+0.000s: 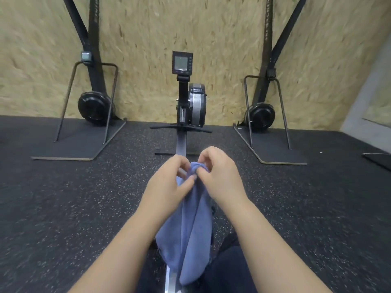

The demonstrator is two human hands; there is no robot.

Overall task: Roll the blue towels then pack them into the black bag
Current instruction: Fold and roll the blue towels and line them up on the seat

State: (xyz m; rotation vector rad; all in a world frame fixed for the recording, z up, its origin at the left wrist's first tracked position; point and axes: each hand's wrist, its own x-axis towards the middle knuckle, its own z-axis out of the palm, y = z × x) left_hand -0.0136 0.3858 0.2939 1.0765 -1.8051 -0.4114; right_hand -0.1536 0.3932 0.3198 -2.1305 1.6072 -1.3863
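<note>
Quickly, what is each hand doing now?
Left hand: fingers pinch the top of the blue towel.
Right hand: fingers pinch the same towel top.

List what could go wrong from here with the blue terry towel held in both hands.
The blue terry towel hangs unrolled from pinches of the left hand and the right hand; it may slip free. Its lower end drapes by the rowing machine's metal rail and could snag. No black bag is in view.
</note>
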